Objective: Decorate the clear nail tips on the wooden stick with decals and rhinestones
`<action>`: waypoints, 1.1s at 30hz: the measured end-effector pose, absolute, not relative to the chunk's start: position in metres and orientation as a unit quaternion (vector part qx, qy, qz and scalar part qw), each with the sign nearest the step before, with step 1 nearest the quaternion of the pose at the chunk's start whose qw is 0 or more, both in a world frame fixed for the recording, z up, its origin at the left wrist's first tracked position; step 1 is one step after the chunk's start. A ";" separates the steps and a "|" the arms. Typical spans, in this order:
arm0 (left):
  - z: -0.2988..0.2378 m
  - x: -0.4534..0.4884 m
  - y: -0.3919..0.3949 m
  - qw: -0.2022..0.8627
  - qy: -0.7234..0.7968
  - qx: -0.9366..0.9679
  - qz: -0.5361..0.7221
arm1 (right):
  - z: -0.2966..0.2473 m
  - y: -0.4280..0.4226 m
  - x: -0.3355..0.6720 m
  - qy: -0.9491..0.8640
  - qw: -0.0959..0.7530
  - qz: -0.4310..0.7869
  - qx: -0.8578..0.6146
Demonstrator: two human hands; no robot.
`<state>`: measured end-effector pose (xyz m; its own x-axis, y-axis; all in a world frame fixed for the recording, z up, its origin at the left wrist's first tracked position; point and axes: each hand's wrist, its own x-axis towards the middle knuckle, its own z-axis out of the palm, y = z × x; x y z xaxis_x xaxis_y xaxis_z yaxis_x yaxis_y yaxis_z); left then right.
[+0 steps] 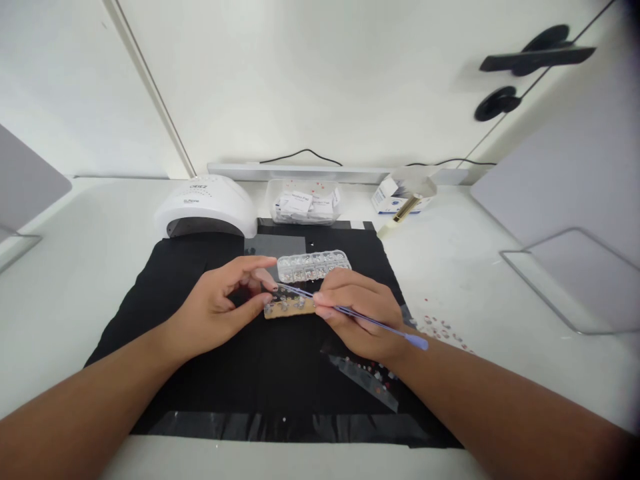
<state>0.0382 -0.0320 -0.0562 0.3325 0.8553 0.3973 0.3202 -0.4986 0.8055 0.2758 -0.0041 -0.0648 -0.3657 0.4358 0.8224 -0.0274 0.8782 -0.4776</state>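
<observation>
White desk pushed up against a pale wall, black cloth spread over the middle of it. So I've only got the head view to go on. At the back there's a domed white lamp, and next to it a clear tub of little packets. A compartment case with small shiny bits lies just beyond the hands, and loose gems are scattered over on the right.

Now the action. Right hand is closed in a pen-style grip around a thin purple tool, tip aimed at the left fingertips. Left hand has thumb and fingers a little way apart, thumb at the left end of a tan strip. Can't tell from here if anything's pinched in there. The strip lies on the cloth between both hands, nearer me than the case, with clear pieces along it.

If I had to call the step, I'd say close-up tool work right at those fingertips. Can't make out whether the tip is actually touching anything. Imo the next move calls for a steady left hand and a tiny, light nudge from the right, without bumping those pieces.
</observation>
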 end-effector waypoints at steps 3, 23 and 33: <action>-0.055 0.040 -0.032 0.312 0.393 0.750 0.431 | -0.064 -0.004 0.276 -0.799 0.548 0.214 -0.127; -0.054 0.041 -0.033 0.320 0.392 0.743 0.438 | -0.064 -0.004 0.276 -0.799 0.546 0.212 -0.134; -0.059 0.039 -0.032 0.330 0.385 0.744 0.435 | -0.065 -0.006 0.276 -0.795 0.551 0.202 -0.155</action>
<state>0.0390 -0.0321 -0.0586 0.3253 0.8599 0.3934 0.2862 -0.4860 0.8258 0.2761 -0.0056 -0.0645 -0.3440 0.4685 0.8137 0.0241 0.8707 -0.4912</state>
